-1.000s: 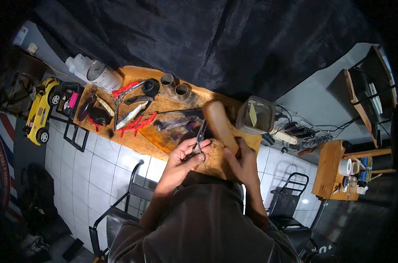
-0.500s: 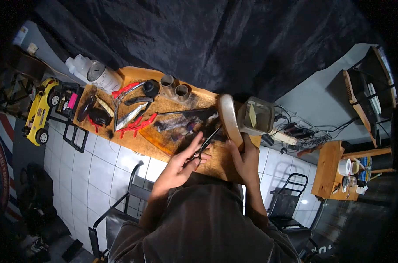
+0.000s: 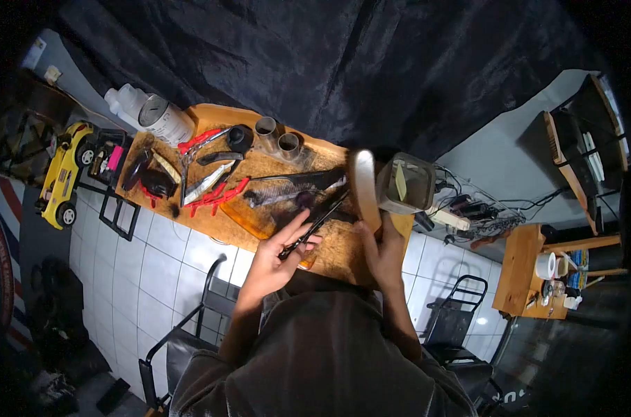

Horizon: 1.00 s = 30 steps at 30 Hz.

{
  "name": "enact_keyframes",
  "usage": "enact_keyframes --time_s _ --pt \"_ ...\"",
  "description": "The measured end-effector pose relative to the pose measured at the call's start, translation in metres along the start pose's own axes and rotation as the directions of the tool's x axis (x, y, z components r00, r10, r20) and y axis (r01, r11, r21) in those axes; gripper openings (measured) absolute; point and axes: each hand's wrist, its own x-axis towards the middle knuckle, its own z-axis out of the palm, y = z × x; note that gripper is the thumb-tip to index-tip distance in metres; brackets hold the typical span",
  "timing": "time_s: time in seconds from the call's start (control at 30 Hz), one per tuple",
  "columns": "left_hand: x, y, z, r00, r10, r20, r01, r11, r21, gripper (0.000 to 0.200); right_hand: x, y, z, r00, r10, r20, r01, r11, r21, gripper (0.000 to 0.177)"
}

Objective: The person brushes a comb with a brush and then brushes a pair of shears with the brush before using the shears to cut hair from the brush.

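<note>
My left hand [image 3: 275, 258] holds a pair of dark scissors [image 3: 321, 224] by the finger rings, its other fingers loosely spread. The blades point up and right, with the tips close to the brush. In my right hand [image 3: 386, 256] is a brush with a curved, pale wooden back [image 3: 364, 182], gripped at its lower end and held nearly upright. Its bristle side faces left toward the scissors and shows only as a dark edge. Below the blades on the worktop [image 3: 343, 260] lie dark combs [image 3: 288, 192], partly covered by the scissors and my left hand.
Red-handled clips [image 3: 218, 198] and black tools lie on the left of the worktop. Two metal cups [image 3: 288, 146] stand at its back edge, near a white can [image 3: 166, 121]. A clear container [image 3: 407, 184] sits right of the brush. Cables [image 3: 482, 212] hang farther right.
The scissors have turned so they appear more edge-on. My left hand has shifted slightly left, with its fingers more curled. The brush has rotated a little to a more upright angle.
</note>
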Motion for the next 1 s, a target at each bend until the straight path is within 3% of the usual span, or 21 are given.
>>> enact_keyframes --time_s 0.13,0.23,0.27,0.3,0.33,0.37,0.5,0.53,0.63,0.77,0.8,0.9,0.93,1.0 --pt "0.003 -0.016 -0.001 0.992 -0.104 -0.067 0.080 0.952 -0.296 0.044 -0.003 -0.001 -0.013 0.996 -0.034 0.083 0.032 0.999 0.024 0.032" --pt "0.005 -0.010 0.002 0.954 -0.260 -0.150 0.158 0.861 -0.484 0.033 -0.014 -0.008 -0.022 0.921 -0.154 0.357 0.128 0.987 0.095 0.029" --pt "0.004 -0.008 0.003 0.941 -0.284 -0.186 0.153 0.844 -0.515 0.030 -0.017 -0.003 -0.015 0.881 -0.341 0.327 0.326 0.940 0.102 0.032" --pt "0.004 -0.007 0.004 0.925 -0.311 -0.220 0.148 0.826 -0.545 0.029 -0.017 -0.001 -0.013 0.868 -0.285 0.407 0.274 0.958 0.087 0.034" --pt "0.005 -0.016 -0.003 0.968 -0.200 -0.152 0.098 0.857 -0.506 0.024 -0.019 0.000 -0.011 0.846 -0.225 0.484 0.220 0.973 0.068 0.037" --pt "0.004 -0.017 -0.005 0.972 -0.197 -0.129 0.114 0.873 -0.475 0.023 -0.020 0.000 -0.010 0.814 -0.162 0.557 0.166 0.985 0.045 0.039" --pt "0.004 -0.012 -0.007 0.983 -0.179 -0.052 0.144 0.905 -0.401 0.025 -0.009 0.009 -0.007 0.929 -0.180 0.324 0.143 0.980 0.136 0.038" --pt "0.003 -0.006 -0.006 0.978 -0.203 -0.045 0.171 0.908 -0.384 0.026 -0.007 0.000 -0.015 0.930 -0.111 0.350 0.097 0.994 0.060 0.035" --pt "-0.001 -0.009 -0.007 0.975 -0.220 -0.027 0.186 0.878 -0.442 0.028 -0.002 -0.004 -0.007 0.992 -0.077 0.099 0.068 0.993 0.095 0.033" --pt "-0.003 -0.013 -0.012 0.972 -0.235 0.007 0.188 0.763 -0.618 0.028 0.008 -0.025 -0.026 0.961 0.207 0.184 -0.184 0.974 -0.135 0.039" --pt "-0.003 -0.014 -0.014 0.971 -0.237 0.020 0.191 0.727 -0.659 0.028 0.005 -0.016 -0.024 0.986 0.058 0.153 -0.051 0.997 -0.051 0.036" --pt "0.002 -0.010 -0.009 0.965 -0.260 -0.014 0.184 0.718 -0.671 0.029 -0.002 -0.007 -0.027 0.957 -0.141 0.255 0.148 0.989 -0.010 0.039" --pt "0.003 -0.013 -0.010 0.970 -0.244 0.004 0.182 0.710 -0.681 0.027 -0.004 -0.009 -0.029 0.927 -0.186 0.325 0.194 0.981 0.006 0.040" --pt "-0.001 -0.009 -0.005 0.935 -0.340 -0.105 0.189 0.725 -0.662 0.025 -0.007 -0.014 -0.032 0.848 -0.271 0.456 0.280 0.959 0.048 0.044"
